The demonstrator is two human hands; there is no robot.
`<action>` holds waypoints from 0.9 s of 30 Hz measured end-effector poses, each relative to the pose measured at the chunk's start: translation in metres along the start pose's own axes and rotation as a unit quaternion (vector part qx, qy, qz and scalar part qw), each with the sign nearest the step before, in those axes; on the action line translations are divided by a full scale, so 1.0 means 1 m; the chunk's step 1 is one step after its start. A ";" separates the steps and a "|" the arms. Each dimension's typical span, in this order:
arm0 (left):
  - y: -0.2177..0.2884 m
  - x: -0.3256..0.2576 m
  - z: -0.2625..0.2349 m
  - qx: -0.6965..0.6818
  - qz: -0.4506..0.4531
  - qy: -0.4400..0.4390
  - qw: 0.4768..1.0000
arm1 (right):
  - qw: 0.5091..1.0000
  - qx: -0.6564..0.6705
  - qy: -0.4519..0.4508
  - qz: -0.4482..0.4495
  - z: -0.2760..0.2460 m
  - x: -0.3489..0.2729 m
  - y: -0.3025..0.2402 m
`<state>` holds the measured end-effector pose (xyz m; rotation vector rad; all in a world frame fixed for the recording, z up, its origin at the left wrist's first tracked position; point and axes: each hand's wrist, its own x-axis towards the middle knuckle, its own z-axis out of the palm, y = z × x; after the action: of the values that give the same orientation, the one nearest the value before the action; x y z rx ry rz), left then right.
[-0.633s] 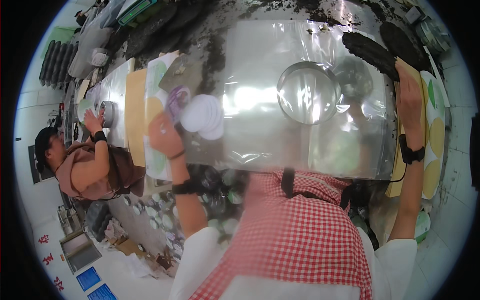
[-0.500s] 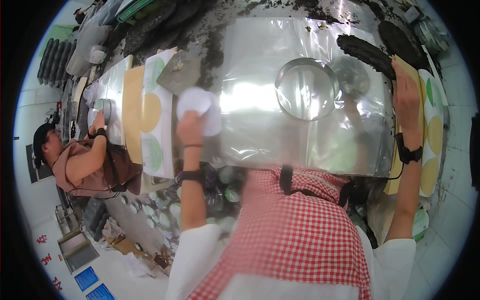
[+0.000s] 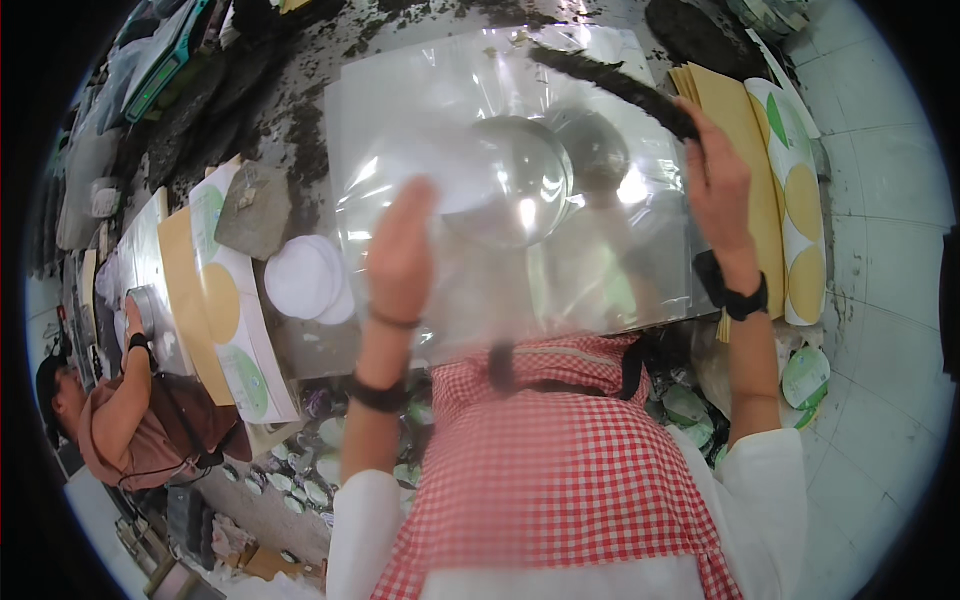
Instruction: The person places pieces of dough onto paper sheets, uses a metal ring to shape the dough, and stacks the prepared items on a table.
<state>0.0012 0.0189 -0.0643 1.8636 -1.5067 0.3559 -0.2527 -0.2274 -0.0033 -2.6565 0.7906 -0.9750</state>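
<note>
Hanging apron (image 3: 560,480): red and white checks, nearest the eye, below both hands.
Left hand (image 3: 400,255): blurred; fingers drawn together, seemingly pinching a pale sheet at its near edge; finger detail is lost.
White disc (image 3: 462,180): at the left fingertips, over the ring's left side; contact with the ring cannot be told. Probably light, thin and easily creased; best taken by the edge.
Right hand (image 3: 722,190): fingers nearly closed on the near end of the dark cake, palm free.
Metal ring (image 3: 563,165): between the hands, resting on the bags; likely stiff and easy to lift by its rim.
Clear bags (image 3: 390,290): piled flat beneath both hands; probably limp and slippery, so a corner suits the grip.
Dark cake (image 3: 620,85): slanting away to the upper left from the right fingertips, seen nearly edge-on; looks light, dry and crumbly, so a gentle hold is wise.
Spare discs (image 3: 303,280): overlapping pile, left of the left hand.
Brown paper (image 3: 735,105): stacked just right of the right hand.
Grey block (image 3: 255,210): beyond the spare discs, on a label sheet.
Co-worker (image 3: 140,430): far left, at the same table.
</note>
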 end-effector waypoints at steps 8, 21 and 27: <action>0.006 -0.023 0.046 -0.117 -0.158 0.004 0.980 | 0.978 -0.010 -0.073 -0.194 0.056 -0.045 -0.064; 0.007 0.047 0.096 0.176 0.000 -0.403 0.898 | 0.929 -0.092 -0.351 -0.080 0.149 0.000 -0.055; -0.011 0.041 0.130 0.163 0.017 -0.442 0.882 | 0.929 -0.160 -0.313 -0.119 0.192 -0.020 -0.035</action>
<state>-0.0042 -0.0977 -0.1363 2.4398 -2.1630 -0.3166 -0.1266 -0.1858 -0.1480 -3.1089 0.5133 0.0166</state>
